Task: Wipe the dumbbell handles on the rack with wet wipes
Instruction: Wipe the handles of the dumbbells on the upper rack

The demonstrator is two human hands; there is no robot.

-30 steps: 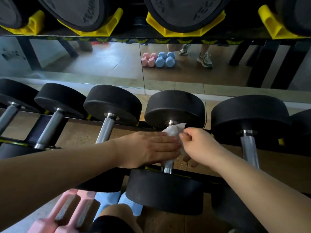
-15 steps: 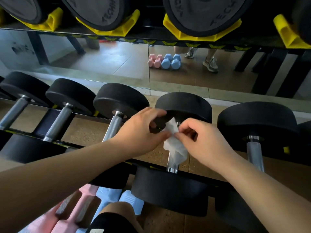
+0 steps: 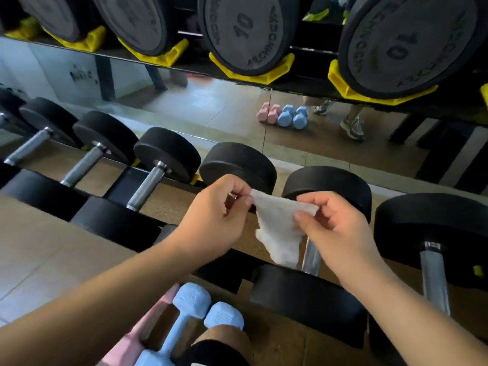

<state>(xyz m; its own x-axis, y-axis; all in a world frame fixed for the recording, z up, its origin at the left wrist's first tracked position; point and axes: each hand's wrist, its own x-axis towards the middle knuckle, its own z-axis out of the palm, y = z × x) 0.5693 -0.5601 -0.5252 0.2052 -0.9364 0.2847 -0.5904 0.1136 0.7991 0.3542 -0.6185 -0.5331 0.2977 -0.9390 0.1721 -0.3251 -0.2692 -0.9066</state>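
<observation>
— Dumbbell handle, chrome steel bar (image 3: 311,256), status?
— On black metal rack (image 3: 303,87); white wet wipe (image 3: 280,228) hangs just beside it. Left hand (image 3: 214,215), right hand (image 3: 335,228) each pinch 1 top corner. Likely spreading it. Next: wrap, rub.

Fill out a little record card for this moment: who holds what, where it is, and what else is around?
left hand: pinches the wipe's left corner
right hand: pinches its right corner
wipe: white, spread between both hands, lower end hanging free, wrapped round nothing
handle: chrome, just behind the wipe, partly hidden
lower row: black dumbbells side by side
upper row: dumbbells marked 10 in yellow cradles
floor: blue dumbbells beside a pink one
</observation>
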